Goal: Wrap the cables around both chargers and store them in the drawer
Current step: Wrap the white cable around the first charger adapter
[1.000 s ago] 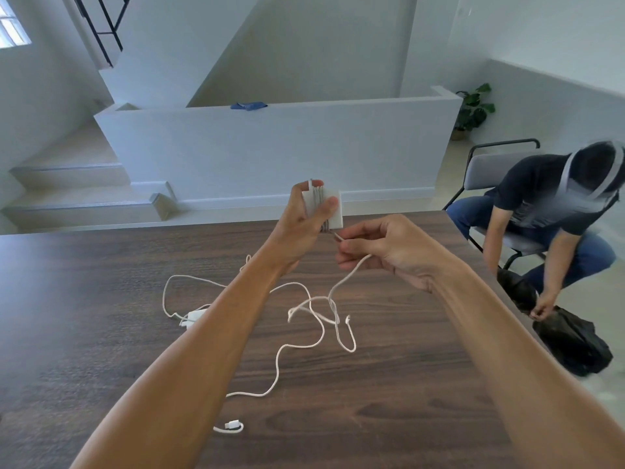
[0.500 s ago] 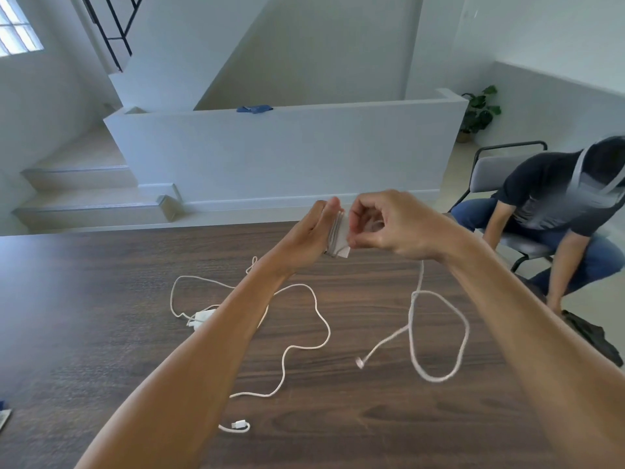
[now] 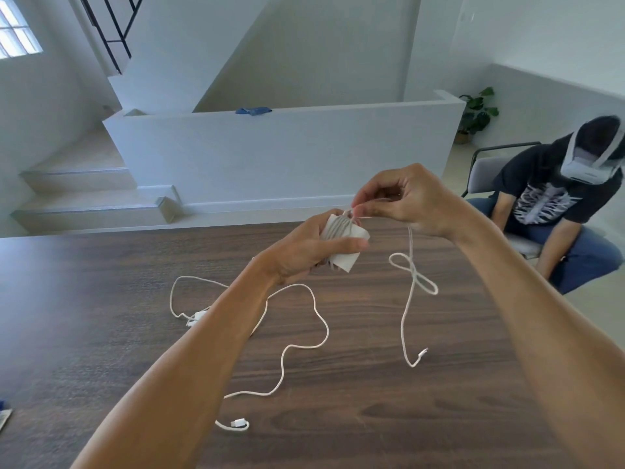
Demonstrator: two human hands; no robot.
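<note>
My left hand grips a white charger block above the dark wooden table, with several turns of white cable wound round it. My right hand pinches that cable right at the block's top edge. The loose rest of this cable hangs from my right hand, loops once and trails to its plug on the table. A second white charger lies on the table left of my left forearm, and its long cable snakes over the wood to a plug near the front.
The wooden table fills the lower view. A person wearing a headset sits on a chair off the table's right side. Behind the table are a low white wall, steps and a potted plant. No drawer is in view.
My right hand has carried the cable up and over the block, adding a turn. The hanging cable has grown shorter and swung right. The block has turned in my left hand.
</note>
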